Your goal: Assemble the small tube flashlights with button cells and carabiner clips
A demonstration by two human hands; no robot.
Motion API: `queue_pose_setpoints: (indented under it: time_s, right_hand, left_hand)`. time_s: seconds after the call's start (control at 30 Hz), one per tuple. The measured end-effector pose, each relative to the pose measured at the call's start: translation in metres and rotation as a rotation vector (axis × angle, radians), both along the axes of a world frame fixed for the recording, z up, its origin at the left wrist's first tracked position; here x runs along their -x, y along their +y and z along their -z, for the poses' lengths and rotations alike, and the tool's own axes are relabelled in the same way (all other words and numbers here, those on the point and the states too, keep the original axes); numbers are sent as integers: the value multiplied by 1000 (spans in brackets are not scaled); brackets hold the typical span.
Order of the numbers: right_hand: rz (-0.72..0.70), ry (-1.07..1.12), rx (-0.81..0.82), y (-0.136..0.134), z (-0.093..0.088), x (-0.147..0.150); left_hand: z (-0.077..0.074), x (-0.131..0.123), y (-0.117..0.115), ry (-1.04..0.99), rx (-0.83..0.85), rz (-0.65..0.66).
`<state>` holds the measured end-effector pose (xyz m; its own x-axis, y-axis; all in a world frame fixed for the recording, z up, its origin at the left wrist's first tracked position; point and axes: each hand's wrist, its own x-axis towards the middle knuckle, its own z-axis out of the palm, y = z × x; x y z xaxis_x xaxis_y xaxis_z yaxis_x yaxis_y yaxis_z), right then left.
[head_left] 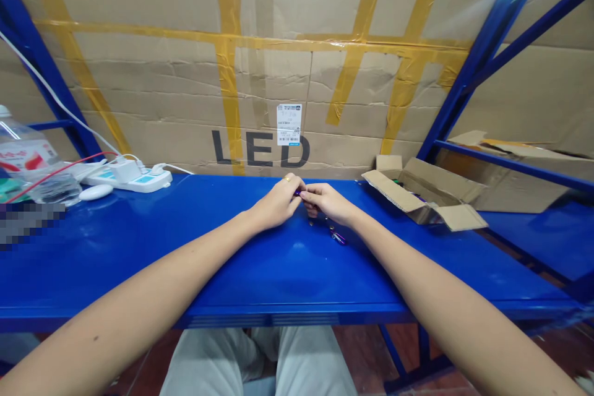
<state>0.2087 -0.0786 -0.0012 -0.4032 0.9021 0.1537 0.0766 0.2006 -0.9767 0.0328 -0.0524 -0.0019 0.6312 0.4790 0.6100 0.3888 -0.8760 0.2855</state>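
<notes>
Above the blue table [185, 266], my left hand [278, 203] and my right hand [325, 201] meet at the fingertips. A small dark purple piece [297, 193] shows between them, pinched by the left fingers and touched by the right ones. Most of that piece is hidden by the fingers. Just below my right hand, a small purple item with a metal clasp [338, 236] lies on the tabletop.
An open cardboard box [417, 192] with small items stands at the right. A power strip [148, 179], white oval object [96, 192], cables and plastic bottle [32, 161] are at the left. Behind rises a large taped cardboard sheet [176, 93] between blue frame posts.
</notes>
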Motion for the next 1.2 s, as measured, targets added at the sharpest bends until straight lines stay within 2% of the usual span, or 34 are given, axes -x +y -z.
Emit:
queue_pose_setpoints:
  time_s: [0.27, 0.63, 0.93, 1.03, 1.2]
  right_hand:
    - [80, -301, -134, -2, -10, -5]
    - [237, -489, -226, 1, -16, -14]
    - [342, -626, -328, 5, -20, -22]
    - [301, -634, -337, 4, -21, -23]
    - [136, -567, -357, -1, -20, -20]
  left_hand:
    - [-3, 3, -2, 79, 14, -39]
    - [-6, 5, -2, 180, 12, -79]
    - [-11, 5, -6, 7, 202, -57]
    - [-11, 4, -7, -56, 216, -65]
    - [-9, 2, -5, -108, 179, -25]
